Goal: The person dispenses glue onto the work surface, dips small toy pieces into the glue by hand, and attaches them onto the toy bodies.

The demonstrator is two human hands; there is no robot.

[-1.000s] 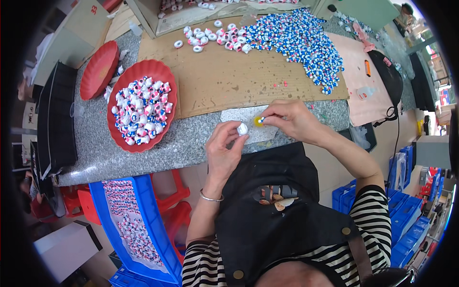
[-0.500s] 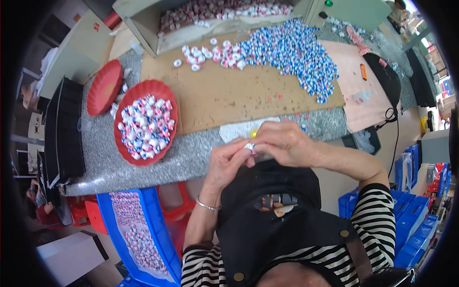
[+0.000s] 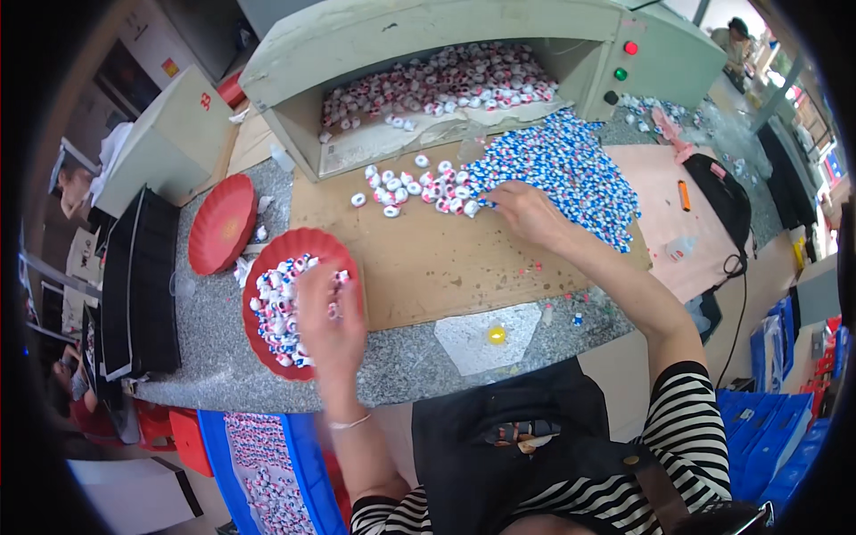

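My left hand point(image 3: 332, 314), smeared by motion, is over the right side of a red scalloped bowl point(image 3: 251, 328). Small white, pink and blue moulded pieces point(image 3: 283, 308) fill much of that bowl; the left fingers do not show clearly. Farther right, my right hand point(image 3: 533, 216) reaches to the near left edge of a spread pile of small blue-and-white pieces point(image 3: 557, 160). Its thumb and fingertips are closed on a small blue-and-white piece point(image 3: 485, 202). Just left of those fingertips lie loose round white-and-pink pieces point(image 3: 392, 187) on a brown board point(image 3: 419, 267).
An open-fronted pale green cabinet point(image 3: 428, 49) holding many pieces stands behind the board. A second red bowl point(image 3: 221, 223) is at the left. On the counter's near edge, a yellow dab point(image 3: 497, 335) sits on a white sheet point(image 3: 464, 349). A blue crate point(image 3: 217, 446) stands below.
My hands, together over the counter's near edge around a small white piece, have parted. The left went to the bowl, the right forward to the pile. The view has tilted up.
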